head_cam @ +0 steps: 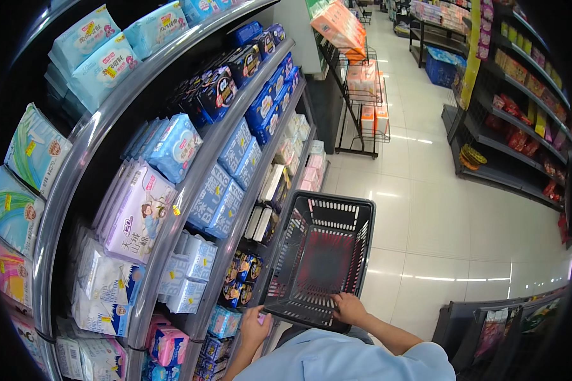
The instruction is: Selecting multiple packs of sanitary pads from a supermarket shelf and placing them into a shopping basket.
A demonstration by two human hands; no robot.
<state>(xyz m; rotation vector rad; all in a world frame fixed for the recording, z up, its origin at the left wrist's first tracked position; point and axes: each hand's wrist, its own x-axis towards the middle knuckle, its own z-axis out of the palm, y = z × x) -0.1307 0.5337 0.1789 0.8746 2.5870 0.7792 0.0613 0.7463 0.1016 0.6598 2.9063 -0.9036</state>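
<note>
Before me is a black plastic shopping basket (331,259) with slotted walls, its bottom visible and reddish around the edges. My right hand (352,310) grips the near wall towards the right, fingers curled over the rim to the inside. At the near left corner of the basket is my left hand (255,328), its fingertips by the rim. A small pinkish-purple patch shows between its thumb and fingers; whether the hand holds that or the basket is unclear. Packs of sanitary pads (223,321) stand on the shelf just left of this hand.
Tiered shelves with clear plastic edges (159,257) rise along my left, stocked with purple packs (136,209) and blue packs (224,200). Ahead stands a wire rack (362,102) of orange tissue packs. Dark shelving (505,138) lines the right of the tiled floor (438,224).
</note>
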